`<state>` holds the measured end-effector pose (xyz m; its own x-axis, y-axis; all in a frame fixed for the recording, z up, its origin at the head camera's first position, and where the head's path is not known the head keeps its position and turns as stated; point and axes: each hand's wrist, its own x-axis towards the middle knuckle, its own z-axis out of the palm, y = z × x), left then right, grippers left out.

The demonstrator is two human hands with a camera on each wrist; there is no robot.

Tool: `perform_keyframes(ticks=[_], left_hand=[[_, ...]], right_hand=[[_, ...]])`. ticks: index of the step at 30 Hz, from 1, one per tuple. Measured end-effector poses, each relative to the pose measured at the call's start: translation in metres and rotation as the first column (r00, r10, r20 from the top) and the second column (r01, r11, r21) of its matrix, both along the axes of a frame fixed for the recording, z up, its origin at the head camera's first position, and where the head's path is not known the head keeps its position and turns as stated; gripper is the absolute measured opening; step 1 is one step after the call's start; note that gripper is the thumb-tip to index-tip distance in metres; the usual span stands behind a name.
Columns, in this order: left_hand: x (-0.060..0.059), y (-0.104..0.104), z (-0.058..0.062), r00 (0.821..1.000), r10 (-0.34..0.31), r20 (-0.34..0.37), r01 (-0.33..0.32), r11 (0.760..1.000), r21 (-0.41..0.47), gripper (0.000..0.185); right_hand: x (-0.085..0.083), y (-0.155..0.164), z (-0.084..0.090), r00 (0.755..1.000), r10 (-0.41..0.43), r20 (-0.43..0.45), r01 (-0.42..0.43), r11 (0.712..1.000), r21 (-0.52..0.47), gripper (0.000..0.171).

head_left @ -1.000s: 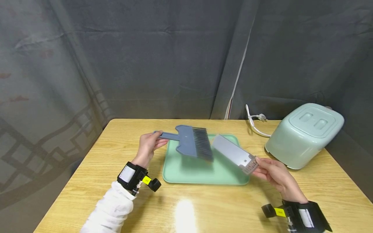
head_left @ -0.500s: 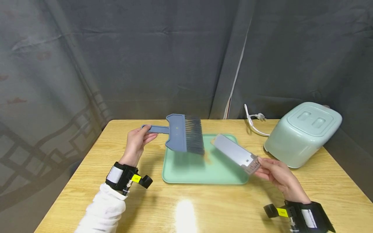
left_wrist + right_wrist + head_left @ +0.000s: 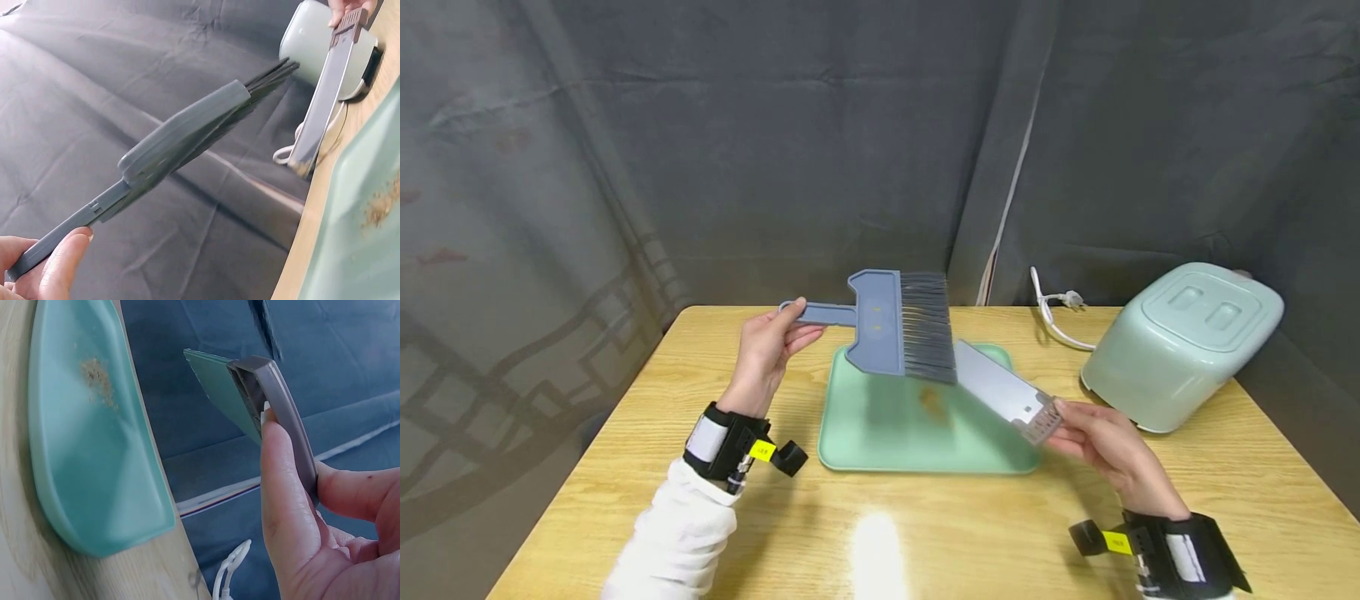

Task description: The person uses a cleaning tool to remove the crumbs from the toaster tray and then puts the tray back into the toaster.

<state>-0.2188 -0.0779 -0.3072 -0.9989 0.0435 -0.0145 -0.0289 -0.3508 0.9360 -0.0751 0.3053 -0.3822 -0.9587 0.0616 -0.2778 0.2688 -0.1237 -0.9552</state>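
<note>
My left hand (image 3: 763, 358) grips the handle of a blue-grey hand brush (image 3: 877, 323) with dark bristles, raised over the back left of a green tray (image 3: 865, 454). My right hand (image 3: 1105, 442) pinches the grey end of a toaster crumb tray (image 3: 996, 382), a flat metal plate. In the left wrist view the crumb tray (image 3: 322, 103) slants downward, with a few crumbs at its lower end. A gap shows there between bristles (image 3: 275, 72) and plate. Brown crumbs (image 3: 934, 404) lie on the green tray.
A mint-green toaster (image 3: 1183, 346) stands at the right of the wooden table (image 3: 760, 533). Its white cord (image 3: 1051, 321) and plug lie behind it. A grey curtain (image 3: 820, 167) hangs along the table's back edge.
The brush has risen; it went left, then came back right toward the crumb tray's far end. More crumbs show on the green tray. The right hand has barely moved.
</note>
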Motion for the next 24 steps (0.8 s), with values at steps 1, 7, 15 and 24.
perform_keyframes(ticks=[1, 7, 15, 24], left_hand=[[0.0, 0.004, 0.001, 1.0, -0.007, 0.002, 0.007, 1.0, 0.0, 0.023], [0.001, 0.03, 0.004, 0.999, -0.039, -0.003, 0.039, 0.999, 0.01, 0.018], [0.002, 0.054, -0.002, 0.995, -0.094, 0.02, 0.095, 0.995, -0.028, 0.015], [0.002, 0.063, -0.014, 0.993, -0.108, 0.048, 0.11, 0.993, -0.038, 0.016]], right_hand=[[0.0, -0.001, 0.0, 1.0, 0.005, -0.002, -0.005, 1.0, 0.004, 0.04], [-0.002, -0.007, 0.004, 1.0, 0.008, -0.008, -0.009, 1.0, -0.021, 0.04], [-0.001, -0.011, 0.006, 0.999, 0.01, -0.034, -0.012, 0.998, -0.061, 0.018], [-0.001, -0.013, 0.007, 1.0, 0.01, -0.015, -0.01, 1.0, -0.012, 0.033]])
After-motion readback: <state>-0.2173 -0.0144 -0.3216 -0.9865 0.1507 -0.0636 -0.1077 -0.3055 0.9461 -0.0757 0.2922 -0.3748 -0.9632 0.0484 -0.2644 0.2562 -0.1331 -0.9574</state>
